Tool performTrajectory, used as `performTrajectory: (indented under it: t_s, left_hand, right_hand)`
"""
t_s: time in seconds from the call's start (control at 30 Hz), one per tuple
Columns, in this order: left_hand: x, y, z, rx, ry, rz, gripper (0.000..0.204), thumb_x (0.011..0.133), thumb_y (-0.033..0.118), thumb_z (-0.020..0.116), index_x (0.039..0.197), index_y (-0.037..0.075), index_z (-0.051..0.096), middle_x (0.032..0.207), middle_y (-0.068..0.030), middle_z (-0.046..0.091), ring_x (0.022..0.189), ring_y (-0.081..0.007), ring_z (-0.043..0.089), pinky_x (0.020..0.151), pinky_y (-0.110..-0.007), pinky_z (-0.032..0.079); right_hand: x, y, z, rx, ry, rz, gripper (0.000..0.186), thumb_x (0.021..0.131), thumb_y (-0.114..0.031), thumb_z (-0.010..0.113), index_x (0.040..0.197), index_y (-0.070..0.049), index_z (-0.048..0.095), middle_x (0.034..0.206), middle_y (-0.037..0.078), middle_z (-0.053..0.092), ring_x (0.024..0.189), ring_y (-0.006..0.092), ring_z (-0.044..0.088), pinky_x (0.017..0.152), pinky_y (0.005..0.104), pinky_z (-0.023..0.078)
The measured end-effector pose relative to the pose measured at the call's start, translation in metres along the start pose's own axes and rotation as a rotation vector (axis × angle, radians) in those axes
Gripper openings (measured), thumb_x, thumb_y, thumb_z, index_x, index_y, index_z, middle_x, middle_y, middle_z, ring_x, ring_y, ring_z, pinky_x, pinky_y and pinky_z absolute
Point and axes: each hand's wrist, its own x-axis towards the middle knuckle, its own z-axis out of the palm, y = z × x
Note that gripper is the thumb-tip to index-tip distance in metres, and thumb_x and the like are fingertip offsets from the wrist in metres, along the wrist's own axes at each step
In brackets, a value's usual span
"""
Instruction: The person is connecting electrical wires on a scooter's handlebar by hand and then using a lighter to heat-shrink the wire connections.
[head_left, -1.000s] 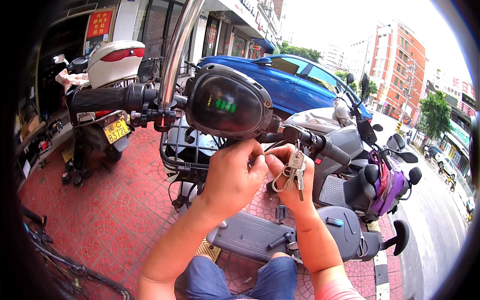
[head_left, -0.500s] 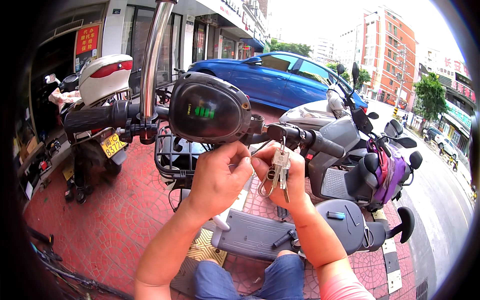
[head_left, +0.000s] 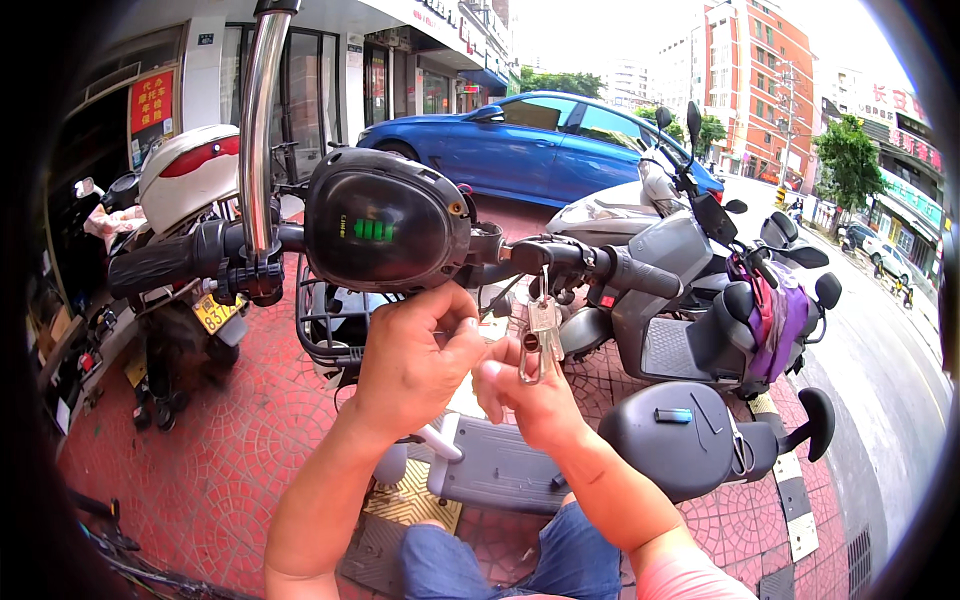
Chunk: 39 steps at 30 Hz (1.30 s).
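Note:
The black display housing (head_left: 385, 225) of an electric scooter, lit with green bars, sits between the handlebar grips. Just beneath it, my left hand (head_left: 420, 350) is closed, thumb and fingers pressed together; whatever they pinch is hidden. My right hand (head_left: 530, 400) is close beside it, lower, its fingers curled and their tips turned toward the left hand. I cannot make out what they hold. A bunch of keys (head_left: 543, 320) hangs from the handlebar in front of the right hand, the ring overlapping its fingers. A chrome stem (head_left: 265, 130) rises by the left grip (head_left: 155, 265).
On the scooter's dark seat (head_left: 650, 470) lie a small blue object (head_left: 673, 415) and an L-shaped hex key (head_left: 706, 408). The grey footboard (head_left: 505, 465) is below my hands. A grey scooter (head_left: 670, 345) stands right, a blue car (head_left: 530, 150) behind, a white-boxed motorcycle (head_left: 190, 180) left.
My right hand has dropped lower and drawn slightly left, its fingers now below the left hand's. The handlebar and scene have shifted left in view as my head turned.

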Motion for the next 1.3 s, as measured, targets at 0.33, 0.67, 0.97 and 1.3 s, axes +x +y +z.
performTrajectory:
  t_s: [0.33, 0.67, 0.97, 1.3]
  left_hand:
    - [-0.001, -0.004, -0.002, 0.024, -0.017, -0.012, 0.004, 0.098, 0.0, 0.063, 0.094, -0.001, 0.064, 0.072, 0.0006, 0.064, 0.06, -0.0044, 0.059, 0.051, -0.026, 0.048]
    - [0.003, 0.001, 0.002, 0.067, 0.004, -0.023, 0.003, 0.091, 0.002, 0.066, 0.092, -0.001, 0.066, 0.072, -0.0031, 0.065, 0.062, -0.0063, 0.06, 0.057, -0.027, 0.049]
    - [0.002, 0.005, -0.002, 0.079, 0.003, -0.104, 0.006, 0.089, 0.003, 0.069, 0.091, -0.002, 0.066, 0.071, -0.004, 0.064, 0.064, -0.007, 0.06, 0.06, -0.028, 0.05]
    - [0.0, 0.003, 0.01, -0.08, 0.013, -0.165, 0.008, 0.102, 0.003, 0.062, 0.094, 0.003, 0.065, 0.077, 0.0038, 0.06, 0.059, -0.0018, 0.053, 0.051, -0.022, 0.043]
  right_hand:
    - [-0.041, -0.107, -0.001, -0.856, 0.303, -0.779, 0.013, 0.092, -0.003, 0.082, 0.101, 0.001, 0.073, 0.08, 0.004, 0.071, 0.067, 0.0086, 0.066, 0.061, 0.0259, 0.05]
    - [0.025, -0.137, -0.01, -1.433, 0.186, -1.099, 0.022, 0.08, -0.007, 0.081, 0.098, -0.007, 0.069, 0.092, 0.009, 0.067, 0.085, 0.0339, 0.064, 0.075, 0.0454, 0.052]
    - [0.016, -0.146, -0.022, -1.028, 0.116, -0.689, 0.013, 0.082, 0.0, 0.077, 0.089, -0.004, 0.066, 0.086, 0.008, 0.069, 0.077, 0.022, 0.068, 0.071, 0.0347, 0.051]
    - [-0.137, -0.15, -0.121, -0.516, 0.258, -0.218, 0.02, 0.096, -0.005, 0.082, 0.104, 0.002, 0.064, 0.085, 0.002, 0.068, 0.069, 0.0058, 0.062, 0.06, 0.0223, 0.048]
